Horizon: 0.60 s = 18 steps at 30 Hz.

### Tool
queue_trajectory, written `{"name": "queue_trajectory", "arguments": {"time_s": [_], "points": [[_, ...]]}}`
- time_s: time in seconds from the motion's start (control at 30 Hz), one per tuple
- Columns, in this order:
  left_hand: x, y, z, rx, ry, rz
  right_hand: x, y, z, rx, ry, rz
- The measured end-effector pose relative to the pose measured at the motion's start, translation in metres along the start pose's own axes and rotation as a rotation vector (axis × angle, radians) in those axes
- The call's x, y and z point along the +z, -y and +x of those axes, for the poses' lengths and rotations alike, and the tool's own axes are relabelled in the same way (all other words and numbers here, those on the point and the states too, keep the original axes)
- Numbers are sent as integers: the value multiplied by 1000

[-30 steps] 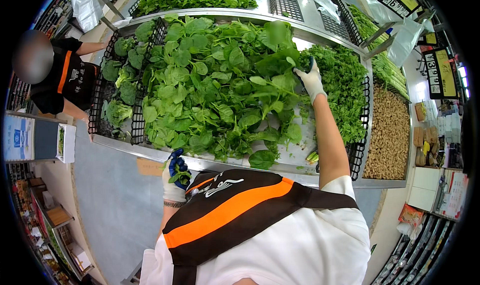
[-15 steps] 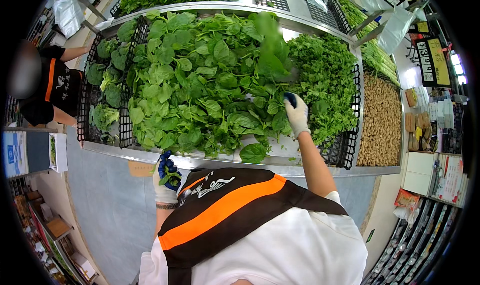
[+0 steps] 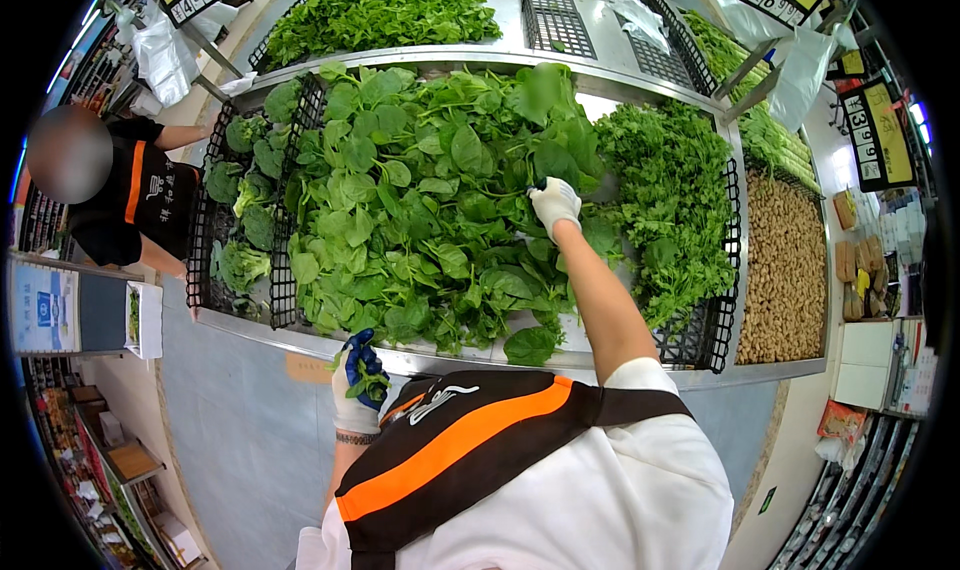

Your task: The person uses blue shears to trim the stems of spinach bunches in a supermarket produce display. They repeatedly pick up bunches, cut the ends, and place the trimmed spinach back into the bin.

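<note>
The left grip [image 3: 356, 378] is holding a small bunch of leaves [image 3: 371, 388] in curled, blue-coated fingers, probably so the leaves are not mixing with the heap. It is resting just outside the surface [image 3: 300, 342], beside the apron [image 3: 470, 420], apparently leaving the greens open to the other arm. The right grip [image 3: 556, 206] is resting over the right part of the heap of broad-leaved greens [image 3: 400, 205]; its fingertips are hiding among leaves, so I cannot tell whether it is clasping any. The heap is filling the surface's middle, between broccoli [image 3: 240, 265] and feathery greens [image 3: 685, 190]. A black mesh crate [image 3: 284, 295] is presumably separating the broccoli from the loose leaves.
</note>
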<state>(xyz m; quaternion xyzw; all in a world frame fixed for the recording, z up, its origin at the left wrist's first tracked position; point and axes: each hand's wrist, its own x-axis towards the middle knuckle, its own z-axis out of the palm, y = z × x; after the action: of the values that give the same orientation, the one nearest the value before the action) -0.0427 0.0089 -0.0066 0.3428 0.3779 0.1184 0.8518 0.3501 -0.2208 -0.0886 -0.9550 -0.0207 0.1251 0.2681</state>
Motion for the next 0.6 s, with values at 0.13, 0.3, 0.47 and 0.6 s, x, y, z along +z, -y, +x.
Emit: {"name": "queue_trajectory", "arguments": {"time_s": [0.13,0.3,0.47,0.6], "points": [[-18,4,6,-31,-11,-39,-14,-24,-7,-104,86,690],[-15,9,13,-66,-8,-24,-42,-17,-47,-233,402,1281],[13,1,20,-82,42,35,-40,-13,-69,-298,167,634],[11,1,22,-87,81,23,-5,-36,-58,-111,170,791]]}}
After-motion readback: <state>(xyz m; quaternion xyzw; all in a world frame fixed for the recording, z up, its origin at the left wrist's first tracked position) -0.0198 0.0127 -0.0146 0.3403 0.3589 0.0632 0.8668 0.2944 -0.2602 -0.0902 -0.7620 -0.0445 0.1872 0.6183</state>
